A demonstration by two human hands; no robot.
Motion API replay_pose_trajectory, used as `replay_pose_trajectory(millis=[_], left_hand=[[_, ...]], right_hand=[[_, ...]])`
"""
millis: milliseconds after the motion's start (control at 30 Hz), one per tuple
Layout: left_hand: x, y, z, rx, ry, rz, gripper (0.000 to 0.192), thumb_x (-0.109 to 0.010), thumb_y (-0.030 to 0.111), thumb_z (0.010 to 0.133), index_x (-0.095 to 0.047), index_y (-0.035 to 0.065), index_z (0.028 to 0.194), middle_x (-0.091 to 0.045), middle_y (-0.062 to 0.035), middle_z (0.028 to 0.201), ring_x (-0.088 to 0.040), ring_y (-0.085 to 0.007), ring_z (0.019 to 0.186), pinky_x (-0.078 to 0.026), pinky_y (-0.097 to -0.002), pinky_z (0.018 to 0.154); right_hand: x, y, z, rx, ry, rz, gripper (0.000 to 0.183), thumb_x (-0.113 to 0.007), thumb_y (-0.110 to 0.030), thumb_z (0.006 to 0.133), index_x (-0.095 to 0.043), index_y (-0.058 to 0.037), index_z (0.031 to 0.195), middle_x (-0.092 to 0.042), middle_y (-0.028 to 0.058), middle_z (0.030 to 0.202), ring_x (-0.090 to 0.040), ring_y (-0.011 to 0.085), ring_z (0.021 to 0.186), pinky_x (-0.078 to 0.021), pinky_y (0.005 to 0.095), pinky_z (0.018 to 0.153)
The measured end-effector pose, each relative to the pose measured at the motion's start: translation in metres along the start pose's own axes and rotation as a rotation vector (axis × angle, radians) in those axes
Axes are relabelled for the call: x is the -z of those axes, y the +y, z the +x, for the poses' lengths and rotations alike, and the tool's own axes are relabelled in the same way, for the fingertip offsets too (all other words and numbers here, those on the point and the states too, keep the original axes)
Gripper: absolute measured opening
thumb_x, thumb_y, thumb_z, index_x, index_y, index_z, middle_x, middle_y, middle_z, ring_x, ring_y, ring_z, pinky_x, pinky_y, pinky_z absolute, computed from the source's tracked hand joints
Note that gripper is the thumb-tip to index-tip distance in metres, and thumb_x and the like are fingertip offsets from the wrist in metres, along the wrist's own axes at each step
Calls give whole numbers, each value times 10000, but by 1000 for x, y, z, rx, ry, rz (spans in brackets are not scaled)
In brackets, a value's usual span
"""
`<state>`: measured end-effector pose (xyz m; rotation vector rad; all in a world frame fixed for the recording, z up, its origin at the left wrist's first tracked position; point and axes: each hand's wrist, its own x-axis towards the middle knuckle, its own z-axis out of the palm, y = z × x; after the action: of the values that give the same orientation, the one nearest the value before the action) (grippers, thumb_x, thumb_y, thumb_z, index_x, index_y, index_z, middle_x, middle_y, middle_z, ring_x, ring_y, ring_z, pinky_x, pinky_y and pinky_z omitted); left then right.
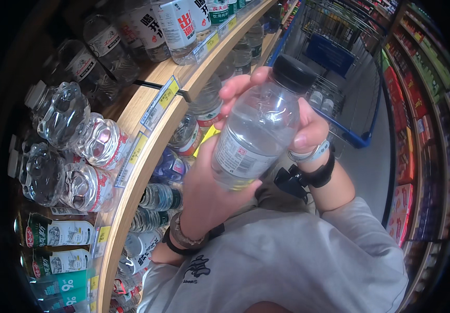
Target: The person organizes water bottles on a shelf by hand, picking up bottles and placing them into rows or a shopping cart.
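Note:
A clear plastic bottle (pixel 262 117) with a black screw cap is held tilted in front of my chest, its cap pointing away from me. My left hand (pixel 209 187) cups its lower end, near a white printed label. Behind the bottle's upper part, my right hand (pixel 311 127) wraps round it, fingertips showing on the left and thumb on the right. The cap is on the bottle. Clear liquid appears to fill much of it.
On my left runs a wooden shelf (pixel 142 152) with price tags and several bottles of water (pixel 99 143); more bottles (pixel 156 197) stand lower down. Ahead is a shopping cart (pixel 330 54) with bottles (pixel 322 99) inside. Stocked shelves (pixel 412 101) line the right side of the aisle floor (pixel 359 172).

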<state>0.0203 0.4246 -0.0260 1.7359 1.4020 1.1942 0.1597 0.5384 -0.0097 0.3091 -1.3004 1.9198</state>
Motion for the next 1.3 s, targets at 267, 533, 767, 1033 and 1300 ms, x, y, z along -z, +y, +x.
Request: replay_pose_trajectory(millis=[267,533,767,1033,1300], left_hand=[[-4,4,-5,-190,268,369,726,-792,130,557,-419,27,1172,-568,-154,1021,-574,-289,942,-455,-359,792],[-6,-8,-5,-319,471,645,646,-780,202,579,-484,50,1133,-571,-134,988,-565,-311,891,-426,-375,774],[-8,-11,-3,-331,526,591,552,-724,153,606,-523,73,1114,-570,-108,963,-552,-300,894,-410,-372,779],[13,-42,6,-51,-256,-374,947,-782,159,563,-238,-12,1319,-426,-137,1253,-409,-223,1184,-329,-351,979],[20,-60,-22,-181,128,-433,975,-718,138,635,-95,17,1375,-186,-192,1394,-199,-293,1309,-209,-360,1048]], right_hand=[[1,-2,-4,31,-57,-51,782,-649,-217,526,-389,-104,1255,-383,264,1227,-448,352,1120,-350,495,965],[-7,-2,-14,27,22,-59,959,-739,-272,479,-312,11,1290,-492,219,1161,-484,267,1088,-346,357,961],[-1,-3,-16,55,-82,-146,885,-683,-255,479,-354,-121,1290,-447,253,1156,-448,357,1112,-367,454,944],[-34,-22,12,-77,23,-473,647,-722,-112,573,-448,26,1142,-522,194,1119,-511,265,1060,-390,379,925],[-62,-44,85,596,150,-788,613,-681,-239,716,-409,21,1201,-536,168,1061,-550,215,961,-444,331,832]])
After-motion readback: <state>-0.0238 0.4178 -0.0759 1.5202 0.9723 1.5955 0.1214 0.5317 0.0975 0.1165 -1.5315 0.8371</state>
